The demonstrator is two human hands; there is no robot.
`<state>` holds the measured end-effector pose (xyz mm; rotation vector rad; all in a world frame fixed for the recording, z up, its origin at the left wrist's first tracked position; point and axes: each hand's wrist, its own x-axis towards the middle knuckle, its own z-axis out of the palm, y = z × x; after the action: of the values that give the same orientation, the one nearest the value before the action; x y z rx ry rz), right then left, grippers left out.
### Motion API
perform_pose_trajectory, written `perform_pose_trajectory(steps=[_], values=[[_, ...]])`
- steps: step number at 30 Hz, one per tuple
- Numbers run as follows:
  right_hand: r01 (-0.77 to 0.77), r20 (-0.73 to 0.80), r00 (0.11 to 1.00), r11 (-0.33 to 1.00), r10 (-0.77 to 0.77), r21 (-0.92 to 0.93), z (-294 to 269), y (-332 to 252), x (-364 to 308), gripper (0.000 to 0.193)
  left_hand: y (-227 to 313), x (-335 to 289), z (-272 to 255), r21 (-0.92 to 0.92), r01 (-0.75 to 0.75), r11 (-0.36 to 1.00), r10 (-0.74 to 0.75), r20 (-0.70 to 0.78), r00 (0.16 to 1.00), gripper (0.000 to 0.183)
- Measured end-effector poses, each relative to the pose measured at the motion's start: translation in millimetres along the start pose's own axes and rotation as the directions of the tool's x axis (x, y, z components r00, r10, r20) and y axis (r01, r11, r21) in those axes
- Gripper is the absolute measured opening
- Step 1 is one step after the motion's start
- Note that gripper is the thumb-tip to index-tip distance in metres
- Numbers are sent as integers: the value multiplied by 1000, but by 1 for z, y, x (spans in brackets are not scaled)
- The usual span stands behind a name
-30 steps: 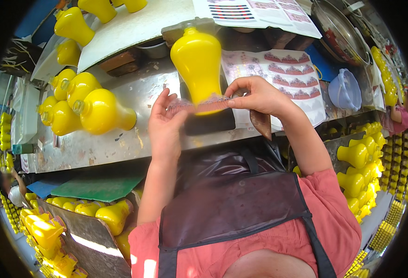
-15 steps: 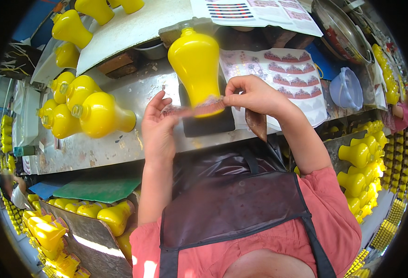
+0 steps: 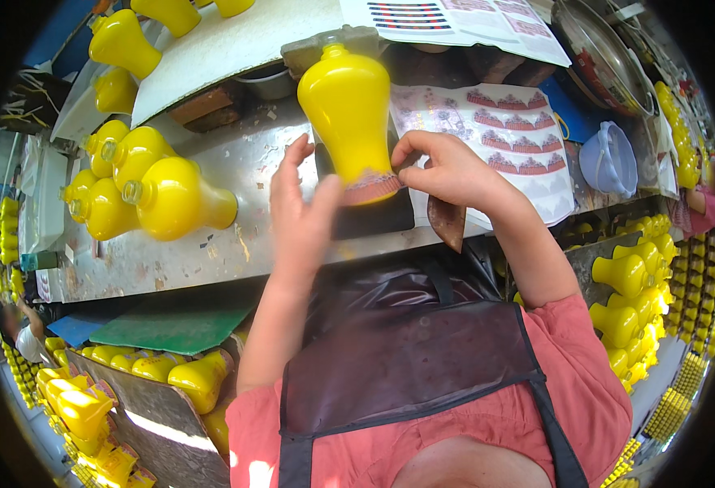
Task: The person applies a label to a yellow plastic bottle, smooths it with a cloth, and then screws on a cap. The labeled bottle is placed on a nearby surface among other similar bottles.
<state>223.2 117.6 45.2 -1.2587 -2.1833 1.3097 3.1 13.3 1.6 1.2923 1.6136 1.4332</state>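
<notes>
A glossy yellow bottle (image 3: pixel 345 102) with a narrow neck and flared base lies on a dark support (image 3: pixel 373 221), neck pointing away from me. Around its base is a pink-brown decal strip (image 3: pixel 371 188) with a scalloped edge. My left hand (image 3: pixel 300 207) is open at the left of the base, fingers apart and thumb smeared by motion near the strip. At the base's right side, my right hand (image 3: pixel 447 167) has thumb and forefinger bent close together by the strip's end. A brown pointed flat piece (image 3: pixel 447 224) sticks out below that palm, apparently held by the curled fingers.
Several yellow bottles (image 3: pixel 166 199) lie on the metal table (image 3: pixel 138 272) at left. Printed decal sheets (image 3: pixel 512 130) lie right of the work, a blue bucket (image 3: pixel 608 159) beyond. A white board (image 3: pixel 211 49) stands raised behind. More bottles (image 3: pixel 630 272) fill racks beside me.
The strip's left part, held off the bottle before, now lies against the base. My left hand has let it go and moved right, toward the bottle. My right hand has barely shifted.
</notes>
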Motion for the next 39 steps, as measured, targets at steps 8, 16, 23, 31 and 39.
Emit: perform_pose_trajectory(steps=[8, 16, 23, 31, 39], values=[[77, -344, 930, 985, -128, -156, 28, -20, -6, 81, 2, -1, 17, 49, 22, 999, -26, 100, 995, 75], [4, -293, 954, 980, 55, 198, 33, -10, -2, 85, -9, -3, 20, -48, -2, 999, 6, 88, 996, 73], [-17, -251, 966, 985, 60, 170, 34, -12, -8, 85, -13, -3, 19, 88, -93, 992, 81, 127, 989, 70], [-32, -226, 969, 957, 101, 288, 36, -12, -9, 86, -21, -4, 22, -88, -32, 996, 44, 147, 988, 73], [-33, -208, 974, 962, 92, 271, 32, -12, -7, 86, -22, -6, 23, -163, 12, 986, 8, 125, 992, 71]])
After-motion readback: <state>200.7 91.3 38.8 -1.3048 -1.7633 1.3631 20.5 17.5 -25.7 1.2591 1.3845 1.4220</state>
